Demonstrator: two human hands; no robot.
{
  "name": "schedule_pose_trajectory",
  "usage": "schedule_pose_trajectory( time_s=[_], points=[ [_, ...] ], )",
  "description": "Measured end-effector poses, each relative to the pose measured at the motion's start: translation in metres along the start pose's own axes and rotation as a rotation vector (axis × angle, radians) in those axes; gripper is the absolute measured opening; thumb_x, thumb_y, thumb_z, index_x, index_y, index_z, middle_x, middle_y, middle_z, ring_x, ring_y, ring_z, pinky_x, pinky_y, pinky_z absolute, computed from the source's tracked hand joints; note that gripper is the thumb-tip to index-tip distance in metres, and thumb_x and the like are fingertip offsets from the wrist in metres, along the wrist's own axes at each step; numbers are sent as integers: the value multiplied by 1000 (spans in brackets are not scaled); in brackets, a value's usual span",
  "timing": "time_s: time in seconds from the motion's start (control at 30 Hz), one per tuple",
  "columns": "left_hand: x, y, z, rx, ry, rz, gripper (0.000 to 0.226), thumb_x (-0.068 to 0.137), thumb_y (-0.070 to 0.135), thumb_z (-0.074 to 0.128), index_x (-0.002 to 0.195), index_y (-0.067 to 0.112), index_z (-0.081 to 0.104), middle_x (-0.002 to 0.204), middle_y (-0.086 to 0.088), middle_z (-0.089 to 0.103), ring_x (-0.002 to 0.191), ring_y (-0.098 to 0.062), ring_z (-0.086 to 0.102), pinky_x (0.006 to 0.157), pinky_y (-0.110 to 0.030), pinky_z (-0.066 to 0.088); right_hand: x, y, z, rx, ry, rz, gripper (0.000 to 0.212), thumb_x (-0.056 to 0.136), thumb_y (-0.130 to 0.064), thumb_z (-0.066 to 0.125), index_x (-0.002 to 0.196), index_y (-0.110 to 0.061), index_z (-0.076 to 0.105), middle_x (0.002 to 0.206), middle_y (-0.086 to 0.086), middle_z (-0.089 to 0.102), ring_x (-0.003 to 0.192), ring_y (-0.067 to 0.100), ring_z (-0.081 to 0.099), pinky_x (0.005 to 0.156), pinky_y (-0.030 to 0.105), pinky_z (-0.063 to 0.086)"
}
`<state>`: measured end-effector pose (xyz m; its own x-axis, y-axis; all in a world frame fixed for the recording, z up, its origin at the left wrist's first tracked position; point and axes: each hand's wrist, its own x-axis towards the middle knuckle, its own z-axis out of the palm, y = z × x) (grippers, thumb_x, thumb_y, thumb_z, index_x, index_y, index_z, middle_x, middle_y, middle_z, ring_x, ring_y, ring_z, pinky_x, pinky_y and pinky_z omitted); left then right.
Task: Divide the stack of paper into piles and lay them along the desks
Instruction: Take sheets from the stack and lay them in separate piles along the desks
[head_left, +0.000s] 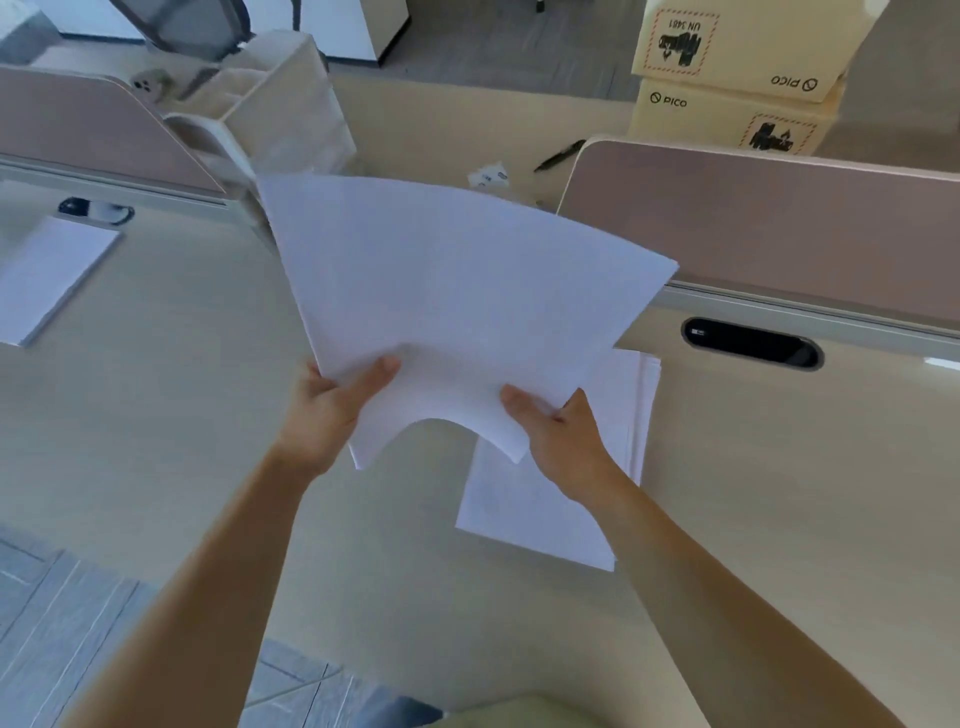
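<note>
Both grips grasping the same thing: left grip (332, 410) and right grip (556, 431) each pinch the near edge of the held sheaf (457, 291), thumbs on top, fingers hidden underneath. The sheaf is in the air above the tabletop (208, 415). Its near edge bows up between the two grips and the rest fans away from me toward the dividers. I can't call its long axis; the wide lens and the bow distort it too much.

Directly below the right grip, a paper pile (545, 514) lies flat on the tabletop, partly covered by the sheaf and my right arm. Its long axis runs away from me, leaning a bit right, and its edges are slightly staggered.

A second paper pile (49, 275) lies flat far left, cut by the frame edge. Its long axis runs diagonally, near-left to far-right.

Containers:
- The wooden organiser (270, 98) stands on the far side behind the left divider (88, 124). I can't tell what's in its compartments.
- Two cardboard boxes (737, 47) marked PICO are stacked behind the right divider (769, 218). Both are closed, so the contents don't show.

The cable slot (753, 343) sits in the tabletop just below the right divider. A pen (561, 155) lies on the far desk near the boxes.
</note>
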<state>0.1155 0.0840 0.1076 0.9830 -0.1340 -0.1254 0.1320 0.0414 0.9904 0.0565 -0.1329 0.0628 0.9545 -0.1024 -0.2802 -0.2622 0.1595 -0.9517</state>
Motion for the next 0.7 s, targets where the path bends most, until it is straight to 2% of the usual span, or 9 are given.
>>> schedule_pose_trajectory(
  time_s=[0.1,0.2,0.27,0.33,0.4,0.47,0.53,0.63,0.7],
  points=[
    [-15,-21,-47,41,-28,-46,34,52,39,89,83,26,81,92,5,78,88,-15,73,80,-32,59,-2,17,22,-48,-44,23,24,88,-8,71,87,-32,70,82,-24,75,84,-7,70,77,14,52],
    [-25,-51,-86,53,1,-164,59,40,47,96,88,16,79,95,-2,78,89,-18,73,78,-31,57,-4,37,45,-110,-55,87,16,86,-10,75,90,-25,72,84,-10,77,80,8,73,73,24,53],
    [-28,-65,-101,50,32,-181,59,50,34,92,102,12,74,103,-7,77,96,-23,72,81,-39,56,-7,45,62,-144,-51,130,7,87,-12,74,90,-18,73,78,0,74,65,22,68,62,22,50],
    [-28,-70,-111,34,23,-156,57,60,28,85,112,9,70,109,-11,74,102,-27,71,82,-42,56,-11,48,84,-103,-27,148,8,88,-10,72,89,-17,72,69,-9,71,55,9,63,55,14,44],
    [-26,-64,-119,7,6,-130,56,62,28,82,113,9,69,108,-9,75,100,-24,71,77,-34,56,-13,45,103,-83,-13,139,11,88,-10,72,92,-21,73,80,-11,76,70,3,70,63,15,50],
    [-24,-53,-127,6,-30,-89,45,67,21,81,109,8,70,104,-7,76,97,-22,72,76,-30,56,-13,39,114,-65,13,129,13,88,-12,73,98,-20,73,94,-5,78,87,10,73,74,23,56],
    [-25,-41,-141,-8,-79,-29,28,73,11,76,100,15,75,99,-2,77,94,-18,73,76,-27,56,-13,31,122,-55,44,103,16,86,-12,74,99,-21,74,99,-2,78,94,15,73,82,28,58],
    [-23,-34,-165,-42,-148,2,27,68,15,80,95,20,78,101,-4,77,96,-20,72,80,-30,58,-14,24,130,-147,48,77,16,84,-13,77,92,-26,73,89,-10,78,87,10,73,78,26,56],
    [-25,-39,-176,-17,-182,-43,33,62,24,81,94,16,78,99,-8,77,92,-23,72,79,-34,58,-18,25,137,-203,48,115,14,79,-17,82,88,-24,73,79,-15,76,76,5,71,66,21,54]
  ],
)
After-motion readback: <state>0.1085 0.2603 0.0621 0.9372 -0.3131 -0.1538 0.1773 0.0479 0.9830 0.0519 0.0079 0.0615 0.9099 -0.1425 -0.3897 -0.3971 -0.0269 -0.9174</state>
